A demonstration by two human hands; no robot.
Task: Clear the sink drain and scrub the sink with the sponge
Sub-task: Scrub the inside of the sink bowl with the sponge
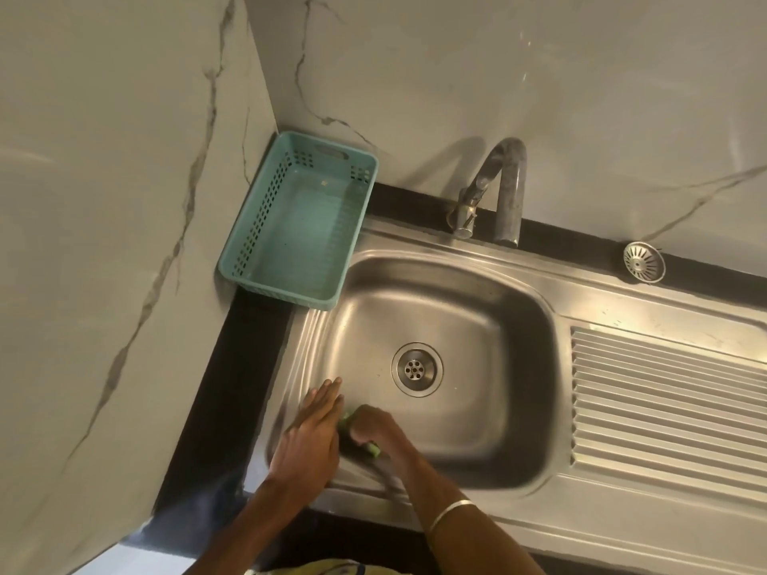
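Green sponge (pixel 360 434) clamped in the right hand's (pixel 375 431) grip at the sink's (pixel 477 338) near-left wall, left hand (pixel 309 433) flat alongside, scrubbing underway, next working toward the cleared drain (pixel 416 369).

**Where everything sits around my sink**

I see the basket (pixel 296 222) on the counter left of the sink (pixel 436 276), the faucet (pixel 498 188) behind the basin, the strainer (pixel 644 261) further right (on the counter), and the drain (pixel 417 369) centred in the basin.

Sponge (pixel 352 429) under right hand (pixel 373 429) in sink (pixel 519 317)
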